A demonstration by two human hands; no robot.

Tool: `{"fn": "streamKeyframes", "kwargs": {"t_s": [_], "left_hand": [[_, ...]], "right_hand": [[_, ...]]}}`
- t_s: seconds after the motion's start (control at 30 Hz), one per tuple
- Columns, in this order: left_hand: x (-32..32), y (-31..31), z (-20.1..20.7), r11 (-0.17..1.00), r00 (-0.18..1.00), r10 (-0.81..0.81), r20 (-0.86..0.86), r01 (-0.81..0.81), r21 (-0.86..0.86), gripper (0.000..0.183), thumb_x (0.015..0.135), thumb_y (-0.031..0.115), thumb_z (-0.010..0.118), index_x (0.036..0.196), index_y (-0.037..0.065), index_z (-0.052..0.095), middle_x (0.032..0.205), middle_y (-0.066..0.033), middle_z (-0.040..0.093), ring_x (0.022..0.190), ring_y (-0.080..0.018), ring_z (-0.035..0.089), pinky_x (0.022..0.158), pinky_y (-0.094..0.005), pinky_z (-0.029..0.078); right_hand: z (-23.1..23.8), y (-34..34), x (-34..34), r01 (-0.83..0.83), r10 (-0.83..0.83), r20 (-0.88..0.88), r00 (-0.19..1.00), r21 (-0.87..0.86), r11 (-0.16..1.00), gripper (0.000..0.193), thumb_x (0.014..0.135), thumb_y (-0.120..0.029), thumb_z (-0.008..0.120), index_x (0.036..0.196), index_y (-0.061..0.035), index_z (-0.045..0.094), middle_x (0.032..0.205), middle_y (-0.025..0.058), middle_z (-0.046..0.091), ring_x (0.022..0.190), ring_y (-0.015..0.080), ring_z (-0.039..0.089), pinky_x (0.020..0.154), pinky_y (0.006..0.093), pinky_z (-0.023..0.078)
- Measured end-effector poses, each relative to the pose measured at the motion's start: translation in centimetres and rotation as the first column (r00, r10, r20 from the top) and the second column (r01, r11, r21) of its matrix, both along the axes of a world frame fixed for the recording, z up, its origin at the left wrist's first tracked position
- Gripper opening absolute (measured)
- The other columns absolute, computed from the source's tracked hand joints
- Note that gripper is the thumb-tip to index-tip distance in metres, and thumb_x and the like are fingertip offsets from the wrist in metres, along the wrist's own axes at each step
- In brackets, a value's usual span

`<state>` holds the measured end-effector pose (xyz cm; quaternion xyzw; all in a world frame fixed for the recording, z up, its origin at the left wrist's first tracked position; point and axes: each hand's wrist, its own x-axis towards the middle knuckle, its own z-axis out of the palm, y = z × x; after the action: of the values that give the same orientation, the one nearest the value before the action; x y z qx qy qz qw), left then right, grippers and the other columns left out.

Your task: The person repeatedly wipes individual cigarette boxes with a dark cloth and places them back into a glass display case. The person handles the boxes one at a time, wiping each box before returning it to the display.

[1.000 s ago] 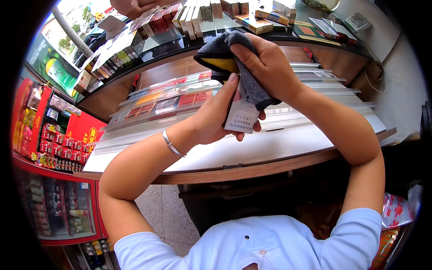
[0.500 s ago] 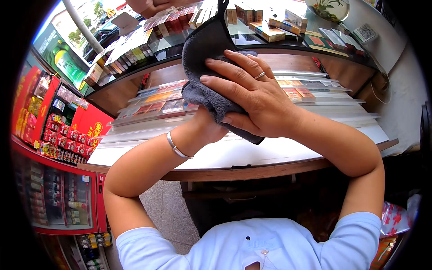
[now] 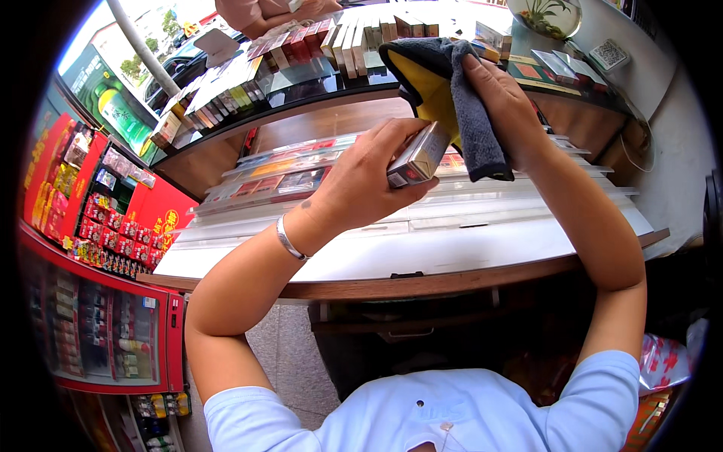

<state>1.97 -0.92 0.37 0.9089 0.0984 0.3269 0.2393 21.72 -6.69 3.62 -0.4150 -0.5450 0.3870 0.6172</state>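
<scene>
My left hand is closed around a small silver-grey cigarette pack, one end of it facing me. A cleaning cloth, grey on one side and yellow on the other, hangs from my right hand, whose thumb presses on its top. The cloth's yellow side faces the pack, just right of it; whether they touch I cannot tell. Both hands are above a white tray-like display with clear plastic rails, where several flat packs lie.
Rows of cigarette packs stand on the glass counter behind the display. A round fishbowl sits at the far right. At the far side another person's arm shows. On the left are a red snack rack and a red-framed cooler.
My hands have come apart. The cloth, which covered the left hand, has moved up and right in my right hand, showing its yellow side. The pack in my left hand is now visible.
</scene>
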Motion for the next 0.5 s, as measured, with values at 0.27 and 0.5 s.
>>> {"fn": "streamKeyframes", "kwargs": {"t_s": [0.27, 0.5], "left_hand": [[0.2, -0.4, -1.1, 0.985, 0.985, 0.173, -0.012, -0.173, 0.015, 0.051, 0.065, 0.014, 0.076, 0.106, 0.000, 0.050, 0.097, -0.0186, 0.058, 0.091, -0.0391, 0.057, 0.080, -0.0447, 0.046], [1.0, -0.2, 0.8, 0.962, 0.974, -0.172, 0.146, 0.134, 0.238, 0.047, 0.073, 0.015, 0.076, 0.111, 0.003, 0.052, 0.103, -0.0116, 0.054, 0.094, -0.0238, 0.054, 0.083, -0.0319, 0.044]], "right_hand": [[-3.4, -0.4, -3.1, -0.069, 0.001, 0.292, 0.957, 0.221, 0.973, 0.035, 0.097, -0.032, 0.049, 0.115, -0.0020, 0.054, 0.097, 0.0067, 0.060, 0.090, 0.0125, 0.057, 0.080, 0.0261, 0.047], [-3.3, 1.2, -0.9, -0.126, 0.114, -0.105, 0.988, -0.113, 0.986, 0.032, 0.099, -0.028, 0.045, 0.112, -0.0013, 0.055, 0.093, 0.0050, 0.063, 0.076, 0.0074, 0.061, 0.064, 0.0208, 0.051]]}}
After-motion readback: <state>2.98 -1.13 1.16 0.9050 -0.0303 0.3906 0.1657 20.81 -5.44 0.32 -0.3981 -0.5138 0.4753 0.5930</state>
